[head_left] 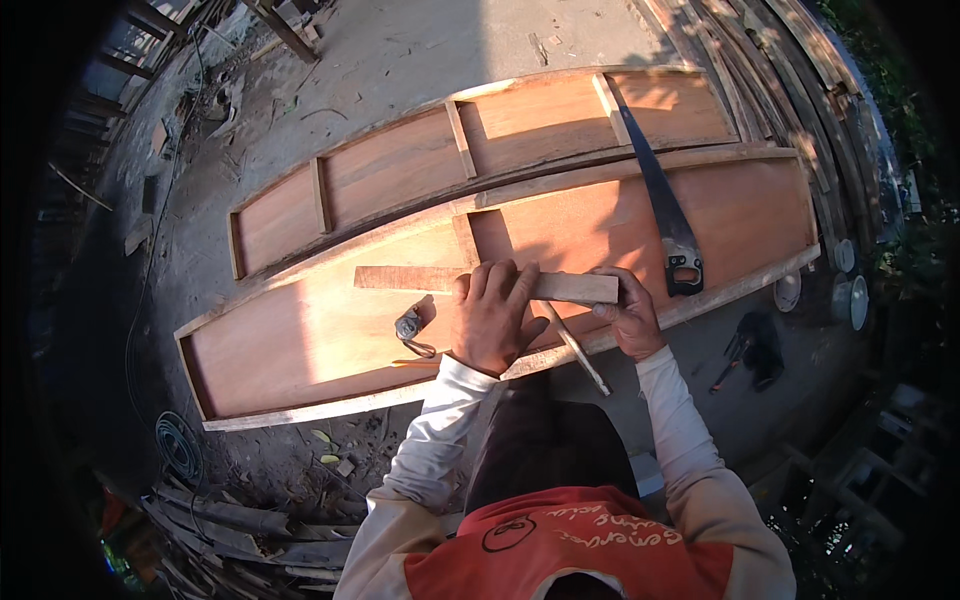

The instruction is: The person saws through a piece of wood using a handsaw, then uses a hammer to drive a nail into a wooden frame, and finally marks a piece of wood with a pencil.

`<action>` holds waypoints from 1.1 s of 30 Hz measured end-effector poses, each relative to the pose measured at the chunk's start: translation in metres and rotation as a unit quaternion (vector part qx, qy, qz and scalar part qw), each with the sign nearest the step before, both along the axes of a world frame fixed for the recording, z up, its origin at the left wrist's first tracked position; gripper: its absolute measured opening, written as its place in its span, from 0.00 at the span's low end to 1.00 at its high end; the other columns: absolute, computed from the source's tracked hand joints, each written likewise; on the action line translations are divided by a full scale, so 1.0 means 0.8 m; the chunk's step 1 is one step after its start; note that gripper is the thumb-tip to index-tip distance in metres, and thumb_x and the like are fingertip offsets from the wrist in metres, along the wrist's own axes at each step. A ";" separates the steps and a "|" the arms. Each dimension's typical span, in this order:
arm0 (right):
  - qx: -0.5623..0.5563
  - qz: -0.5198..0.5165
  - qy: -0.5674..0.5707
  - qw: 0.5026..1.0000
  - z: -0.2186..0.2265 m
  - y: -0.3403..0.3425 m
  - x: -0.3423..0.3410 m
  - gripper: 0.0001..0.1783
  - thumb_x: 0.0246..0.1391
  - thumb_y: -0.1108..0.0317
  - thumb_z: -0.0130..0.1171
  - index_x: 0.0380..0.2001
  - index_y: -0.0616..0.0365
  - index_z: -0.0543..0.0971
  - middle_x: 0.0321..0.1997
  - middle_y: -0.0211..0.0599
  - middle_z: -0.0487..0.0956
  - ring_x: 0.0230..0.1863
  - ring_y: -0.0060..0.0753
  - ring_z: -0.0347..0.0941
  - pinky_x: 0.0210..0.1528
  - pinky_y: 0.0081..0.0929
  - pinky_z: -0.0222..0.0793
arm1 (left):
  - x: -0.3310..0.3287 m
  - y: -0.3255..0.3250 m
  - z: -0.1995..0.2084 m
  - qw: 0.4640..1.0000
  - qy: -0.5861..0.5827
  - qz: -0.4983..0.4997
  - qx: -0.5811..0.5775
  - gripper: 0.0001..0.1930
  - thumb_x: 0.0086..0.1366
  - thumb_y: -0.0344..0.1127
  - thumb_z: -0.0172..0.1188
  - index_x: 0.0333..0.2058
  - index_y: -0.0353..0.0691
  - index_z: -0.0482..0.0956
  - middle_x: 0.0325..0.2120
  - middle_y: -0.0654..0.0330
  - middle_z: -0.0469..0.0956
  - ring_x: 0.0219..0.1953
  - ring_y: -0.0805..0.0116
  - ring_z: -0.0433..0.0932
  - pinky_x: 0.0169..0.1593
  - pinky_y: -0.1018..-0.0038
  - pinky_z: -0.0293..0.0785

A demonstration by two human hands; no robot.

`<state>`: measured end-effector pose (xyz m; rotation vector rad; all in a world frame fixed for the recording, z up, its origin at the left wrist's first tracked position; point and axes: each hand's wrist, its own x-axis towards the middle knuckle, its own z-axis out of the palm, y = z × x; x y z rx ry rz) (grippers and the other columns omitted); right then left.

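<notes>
At the far left, a coil of hose (pixel 178 447) lies on the ground (pixel 400 50). To the right of it begins the near panel (pixel 340 345), a long brown board with wooden rim, and behind it, close alongside, there is the far panel (pixel 385 180), divided by short crossbars. On the near panel rests a tape (pixel 408 325) with a strap, and just beside it a pencil (pixel 414 363). Next comes the left hand (pixel 490 318); its grip is around the wood piece (pixel 400 278), with fingers laid across it. This piece is above the near panel, roughly level from left to right. Below it, a thin stick (pixel 577 352) crosses the near rim. The right hand (pixel 632 315) grips the right end of the piece between thumb and fingers. Further right, a saw (pixel 660 200) lies across both panels, handle toward the person. Some buckets (pixel 850 300) stand at the far right.
</notes>
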<state>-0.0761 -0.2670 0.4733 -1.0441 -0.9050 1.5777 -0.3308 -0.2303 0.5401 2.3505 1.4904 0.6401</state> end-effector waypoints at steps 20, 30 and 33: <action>-0.075 0.009 -0.701 0.709 -0.349 0.144 0.487 0.34 0.46 0.63 0.75 0.55 0.61 0.72 0.59 0.55 0.70 0.61 0.66 0.67 0.63 0.55 0.65 | 0.309 0.431 -0.397 0.988 0.121 0.077 -0.051 0.20 0.63 0.46 0.67 0.51 0.48 0.77 0.48 0.56 0.82 0.54 0.51 0.78 0.58 0.54 0.69; -0.086 -0.106 -0.460 0.877 -0.430 0.130 0.562 0.16 0.58 0.67 0.60 0.48 0.62 0.76 0.46 0.45 0.76 0.51 0.40 0.74 0.55 0.41 0.68 | 0.369 0.456 -0.473 0.962 0.148 0.131 -0.190 0.31 0.62 0.59 0.62 0.59 0.50 0.76 0.54 0.55 0.80 0.61 0.54 0.76 0.62 0.57 0.70; -0.179 -0.102 -0.375 0.904 -0.340 0.140 0.509 0.19 0.59 0.64 0.56 0.49 0.64 0.76 0.41 0.38 0.78 0.45 0.29 0.74 0.52 0.33 0.69 | 0.345 0.453 -0.466 0.953 0.126 0.143 -0.237 0.32 0.63 0.63 0.56 0.59 0.51 0.78 0.54 0.51 0.81 0.59 0.50 0.77 0.63 0.57 0.71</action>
